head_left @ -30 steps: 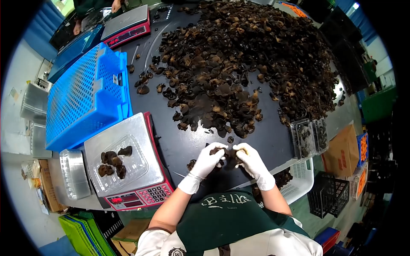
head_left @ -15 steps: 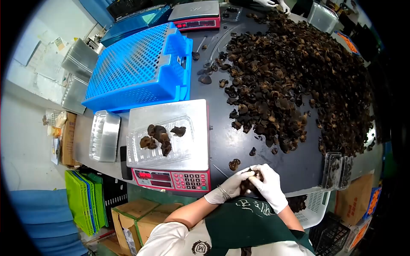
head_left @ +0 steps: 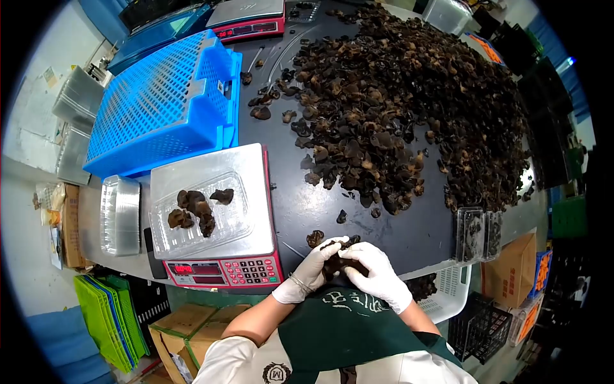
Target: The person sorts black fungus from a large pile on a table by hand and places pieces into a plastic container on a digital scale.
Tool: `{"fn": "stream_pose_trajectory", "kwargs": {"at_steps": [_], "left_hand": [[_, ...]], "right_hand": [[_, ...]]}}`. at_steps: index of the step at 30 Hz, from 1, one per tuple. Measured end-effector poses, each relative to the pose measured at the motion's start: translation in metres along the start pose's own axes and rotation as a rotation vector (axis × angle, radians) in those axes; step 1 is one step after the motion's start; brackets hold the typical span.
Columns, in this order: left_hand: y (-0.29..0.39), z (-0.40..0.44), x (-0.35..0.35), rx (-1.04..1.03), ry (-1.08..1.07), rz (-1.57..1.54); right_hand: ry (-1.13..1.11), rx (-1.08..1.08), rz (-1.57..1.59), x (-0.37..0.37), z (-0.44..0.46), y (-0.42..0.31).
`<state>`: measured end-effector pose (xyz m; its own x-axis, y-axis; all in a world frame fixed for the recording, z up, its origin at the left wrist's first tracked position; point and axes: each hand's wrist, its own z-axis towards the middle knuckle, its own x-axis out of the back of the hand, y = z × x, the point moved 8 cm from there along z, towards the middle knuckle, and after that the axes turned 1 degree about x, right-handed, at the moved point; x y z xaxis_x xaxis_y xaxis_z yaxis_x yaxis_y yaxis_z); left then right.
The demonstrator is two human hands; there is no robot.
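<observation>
My left hand (head_left: 312, 270) and my right hand (head_left: 378, 275), both in white gloves, are close together at the table's front edge. Between them they grip dark wood ear mushrooms (head_left: 335, 264), with the fingers of both hands closed around the pieces. A loose wood ear piece (head_left: 314, 239) lies just beyond my left hand. To the left, a clear plastic tray (head_left: 236, 221) rests on the steel pan of a red scale (head_left: 272, 246), holding several wood ear pieces (head_left: 197, 205). A large heap of wood ears (head_left: 377, 115) covers the far and right parts of the table.
Left of the heap is an upturned blue crate (head_left: 150, 96); a stack of clear trays (head_left: 120, 214) stands before it. A second scale (head_left: 249, 29) sits at the back. Clear trays (head_left: 470, 233) stand at the right edge, above a white basket (head_left: 451, 297) below table level.
The camera view has turned, so the table and scale appear further left. My hands have parted slightly, showing more of the wood ears between them. A co-worker's hands at the back have left view.
</observation>
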<state>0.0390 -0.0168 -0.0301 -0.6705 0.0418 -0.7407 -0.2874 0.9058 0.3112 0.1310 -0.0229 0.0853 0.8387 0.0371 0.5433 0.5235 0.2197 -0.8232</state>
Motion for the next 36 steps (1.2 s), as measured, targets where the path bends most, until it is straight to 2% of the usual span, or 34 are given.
{"fn": "stream_pose_trajectory", "kwargs": {"at_steps": [2, 4, 5, 6, 8, 9, 10, 11, 12, 13, 14, 15, 16, 17, 18, 20, 21, 22, 24, 25, 26, 28, 30, 32, 34, 36], "left_hand": [[-0.001, 0.000, 0.001, -0.003, 0.011, -0.037], [-0.007, 0.000, 0.000, 0.059, -0.067, -0.007], [-0.009, -0.001, 0.000, 0.080, -0.047, 0.040], [-0.008, -0.005, -0.005, 0.073, -0.018, 0.108], [0.005, -0.018, -0.012, 0.015, -0.060, 0.201], [0.023, -0.034, -0.020, -0.031, -0.035, 0.255], [0.047, -0.053, -0.023, -0.107, 0.030, 0.326], [0.078, -0.079, -0.027, -0.260, 0.146, 0.433], [0.113, -0.108, -0.026, -0.478, 0.362, 0.640], [0.140, -0.134, -0.018, -0.739, 0.491, 0.683], [0.168, -0.161, -0.013, -1.090, 0.597, 0.797], [0.184, -0.181, 0.015, -1.250, 0.765, 0.720], [0.201, -0.200, 0.027, -1.436, 0.910, 0.790], [0.213, -0.211, 0.039, -1.445, 1.039, 0.881], [0.223, -0.217, 0.052, -1.412, 1.218, 1.100], [0.230, -0.205, 0.048, -1.331, 1.264, 1.633], [0.228, -0.196, 0.058, -1.201, 1.325, 1.706], [0.226, -0.193, 0.059, -1.191, 1.313, 1.686], [0.215, -0.201, 0.036, -1.341, 1.405, 1.692], [0.209, -0.205, 0.026, -1.414, 1.414, 1.649], [0.201, -0.205, 0.015, -1.513, 1.320, 1.571], [0.181, -0.189, -0.019, -1.545, 0.953, 1.602], [0.150, -0.150, -0.037, -1.269, 0.630, 1.712], [0.122, -0.109, -0.054, -1.085, 0.385, 1.693], [0.093, -0.073, -0.052, -0.938, 0.312, 1.773], [0.071, -0.044, -0.034, -0.828, 0.350, 1.854]], "right_hand": [[-0.030, 0.020, -0.020, -0.002, 0.002, -0.004], [-0.028, 0.088, -0.057, -0.004, -0.002, -0.003], [-0.002, 0.036, 0.011, -0.002, -0.005, 0.003], [-0.047, -0.171, 0.169, 0.005, -0.007, 0.010], [0.113, -0.207, 0.210, 0.036, -0.013, 0.017], [0.112, -0.264, 0.238, 0.050, -0.019, 0.027], [0.112, -0.322, 0.263, 0.066, -0.026, 0.038], [-0.004, -0.414, 0.238, 0.073, -0.035, 0.051], [-0.122, -0.505, 0.212, 0.078, -0.047, 0.061], [-0.244, -0.690, 0.130, 0.081, -0.065, 0.075], [-0.321, -0.766, -0.029, 0.084, -0.080, 0.085], [-0.339, -0.755, -0.156, 0.084, -0.084, 0.090], [-0.356, -0.741, -0.282, 0.084, -0.085, 0.094], [-0.301, -0.701, -0.252, 0.081, -0.078, 0.091], [-0.246, -0.662, -0.221, 0.075, -0.067, 0.085], [-0.158, -0.537, -0.216, 0.059, -0.043, 0.066], [-0.133, -0.479, -0.242, 0.046, -0.036, 0.066], [-0.107, -0.421, -0.268, 0.032, -0.030, 0.068], [-0.074, -0.373, -0.251, 0.010, -0.015, 0.064], [-0.054, -0.329, -0.292, -0.002, -0.011, 0.068], [-0.050, -0.319, -0.326, -0.012, -0.009, 0.073], [-0.116, -0.384, -0.356, -0.025, -0.008, 0.090], [-0.013, -0.394, -0.141, -0.021, -0.011, 0.105], [-0.024, -0.552, 0.084, -0.012, -0.010, 0.110], [0.009, -0.642, 0.430, -0.013, -0.021, 0.126], [0.028, -0.576, 0.449, 0.000, -0.025, 0.120]]}}
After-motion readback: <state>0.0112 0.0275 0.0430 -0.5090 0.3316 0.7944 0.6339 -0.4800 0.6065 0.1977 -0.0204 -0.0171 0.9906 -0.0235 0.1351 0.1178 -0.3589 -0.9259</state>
